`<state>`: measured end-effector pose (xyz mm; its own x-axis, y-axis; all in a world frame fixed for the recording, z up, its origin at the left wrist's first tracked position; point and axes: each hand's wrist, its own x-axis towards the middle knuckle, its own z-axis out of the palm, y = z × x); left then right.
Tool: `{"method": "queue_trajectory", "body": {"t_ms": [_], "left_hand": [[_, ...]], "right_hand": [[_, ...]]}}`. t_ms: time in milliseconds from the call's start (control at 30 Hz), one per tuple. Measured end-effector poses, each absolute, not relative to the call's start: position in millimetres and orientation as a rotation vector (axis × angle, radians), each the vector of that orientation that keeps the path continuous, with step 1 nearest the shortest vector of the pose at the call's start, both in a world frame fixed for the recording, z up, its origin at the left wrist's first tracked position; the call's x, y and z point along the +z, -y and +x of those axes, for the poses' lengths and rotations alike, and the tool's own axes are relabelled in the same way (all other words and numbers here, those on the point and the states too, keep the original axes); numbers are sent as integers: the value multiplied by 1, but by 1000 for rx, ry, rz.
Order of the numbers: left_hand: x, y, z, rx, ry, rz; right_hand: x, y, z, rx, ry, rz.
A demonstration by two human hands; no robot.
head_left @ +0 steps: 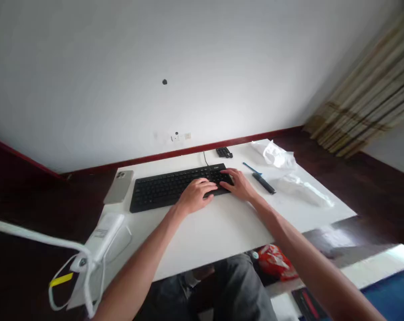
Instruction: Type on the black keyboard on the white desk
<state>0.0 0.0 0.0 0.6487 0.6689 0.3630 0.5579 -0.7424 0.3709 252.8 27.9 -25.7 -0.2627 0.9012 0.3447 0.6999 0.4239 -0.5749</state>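
Your left hand (197, 195) and right hand (239, 185) on keyboard (162, 189), thumbs apart from fingers — tabletop (218, 227) runs wrists to near edge; crumpled plastic bag (278, 157) beyond right hand, contents unclear.

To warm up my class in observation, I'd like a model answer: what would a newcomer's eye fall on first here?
Probably the long black keyboard, stark against the white table, with the left hand and right hand close together at its right end. Next might come two bright patches: the red packet below the table's near edge, right of the person's legs, and the yellow tag at lower left.
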Motion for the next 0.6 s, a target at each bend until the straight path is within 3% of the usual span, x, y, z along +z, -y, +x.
{"method": "queue_trajectory", "body": {"t_ms": [600], "left_hand": [[6,11,14,670,-1261,2636]], "right_hand": [[-28,-31,249,525,2033,-1361]]}}
